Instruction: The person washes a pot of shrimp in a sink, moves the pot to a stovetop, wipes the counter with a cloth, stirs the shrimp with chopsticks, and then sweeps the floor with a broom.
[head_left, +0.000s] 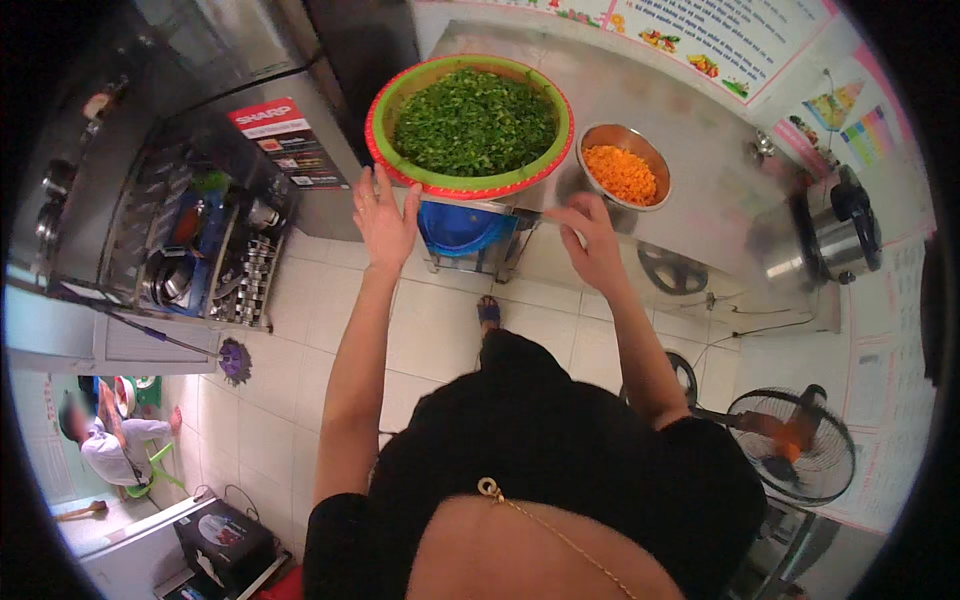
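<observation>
A green plastic basin (564, 142) full of chopped green leaves (476, 120) sits inside a red rim on the steel table (697, 180). My left hand (386, 214) is at the basin's near left edge, fingers apart, with fingertips at the red rim; whether they touch it I cannot tell. To the right stands a steel bowl (661, 161) of finely chopped orange food (621, 174). My right hand (590, 236) hovers just below that bowl, at the table's front edge, fingers loosely bent and holding nothing.
Blue plastic ware (465, 229) is beneath the table. A large steel pot (836, 225) stands at the table's right end. A refrigerator (322, 127) and a dish rack (202, 255) are on the left. A standing fan (787, 446) is at right. Another person (112, 450) sits far left.
</observation>
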